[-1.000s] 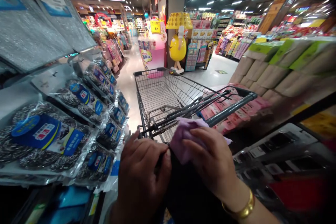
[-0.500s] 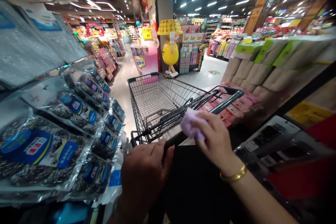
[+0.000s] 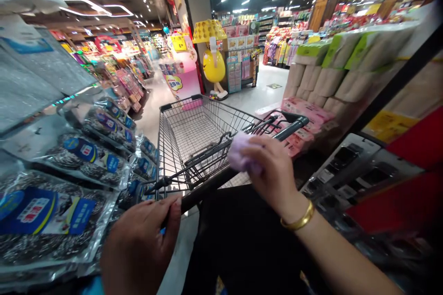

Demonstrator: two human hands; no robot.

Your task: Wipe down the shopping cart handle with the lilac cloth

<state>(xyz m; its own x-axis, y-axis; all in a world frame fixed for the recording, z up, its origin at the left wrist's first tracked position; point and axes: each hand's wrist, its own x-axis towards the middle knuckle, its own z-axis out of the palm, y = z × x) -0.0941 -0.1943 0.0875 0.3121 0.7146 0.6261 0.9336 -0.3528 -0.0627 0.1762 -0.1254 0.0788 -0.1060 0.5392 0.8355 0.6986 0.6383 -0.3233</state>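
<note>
A dark metal shopping cart (image 3: 183,133) with a wire basket stands in front of me, and no goods show in the basket. My left hand (image 3: 145,230) is closed around the left end of the cart's handle bar (image 3: 207,187), thumb toward me. In my right hand (image 3: 273,166) is a crumpled lavender cloth (image 3: 238,152), bunched in the fingers and pressed against the middle of the bar. A gold bangle (image 3: 300,216) circles my right wrist.
Bagged steel scourers (image 3: 44,212) hang close on the left. Paper packs (image 3: 321,73) with green tops are stacked on the right, above pink packs (image 3: 304,110). Ahead stand a pillar (image 3: 197,4), a yellow figure (image 3: 213,65) and a pink display (image 3: 187,85).
My left hand has shifted left toward the handle's end. The right hand and cloth have moved slightly left and up in view. The surroundings have shifted left too.
</note>
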